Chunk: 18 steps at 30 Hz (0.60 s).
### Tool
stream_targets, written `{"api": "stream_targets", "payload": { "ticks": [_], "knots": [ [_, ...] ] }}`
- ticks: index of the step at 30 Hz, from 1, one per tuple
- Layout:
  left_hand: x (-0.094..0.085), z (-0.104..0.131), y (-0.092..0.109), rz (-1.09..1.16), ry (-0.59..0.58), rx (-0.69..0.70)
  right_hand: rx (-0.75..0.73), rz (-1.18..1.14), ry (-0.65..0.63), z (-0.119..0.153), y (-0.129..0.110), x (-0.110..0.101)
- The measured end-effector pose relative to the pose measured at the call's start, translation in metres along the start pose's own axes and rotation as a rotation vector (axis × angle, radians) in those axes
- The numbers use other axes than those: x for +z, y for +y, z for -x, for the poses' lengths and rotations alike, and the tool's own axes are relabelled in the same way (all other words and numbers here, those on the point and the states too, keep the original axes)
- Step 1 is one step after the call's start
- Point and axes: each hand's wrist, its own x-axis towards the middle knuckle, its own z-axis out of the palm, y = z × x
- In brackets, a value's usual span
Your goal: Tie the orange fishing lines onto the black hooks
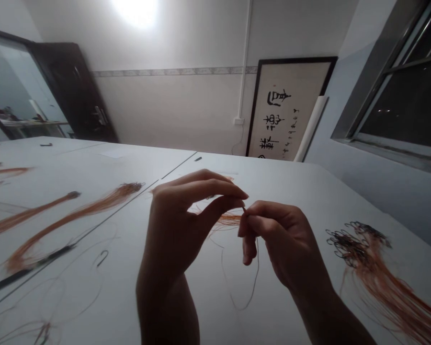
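Thumb and forefinger of my left hand (pixel 190 215) are pinched together above the white table. My right hand (pixel 273 230) faces it, its thumb and forefinger also closed. A short bit of thin line spans the gap between the two pinches. Below my right hand a loop of thin fishing line (pixel 255 275) hangs down. Whether a hook hides in my left fingertips, I cannot tell. Partly covered behind my hands lie orange strands (pixel 230 219). A single dark fish hook (pixel 102 258) lies on the table left of my left wrist.
At right lies a bundle of dark hooks (pixel 355 247) with orange lines. More orange line bundles (pixel 75 208) stretch across the left, beside a dark stick-like object (pixel 32 268). Loose strands curl at lower left. The white table (pixel 290 184) meets walls, a window and a framed calligraphy (pixel 290 110).
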Motion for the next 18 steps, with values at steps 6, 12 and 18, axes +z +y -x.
{"api": "stream_targets", "payload": {
  "ticks": [6, 12, 18],
  "knots": [
    [0.0005, -0.0022, 0.0011, 0.001, 0.044, 0.043, 0.005, 0.035, -0.010, 0.0006, -0.0028, 0.0019],
    [0.0011, -0.0017, 0.0027, -0.001, 0.055, 0.058, -0.011, 0.030, 0.007, 0.0007, -0.0034, 0.0016],
    [0.0020, -0.0023, 0.0031, -0.006, 0.060, 0.093, -0.020, 0.026, 0.006, 0.0012, -0.0051, 0.0015]
  ]
}}
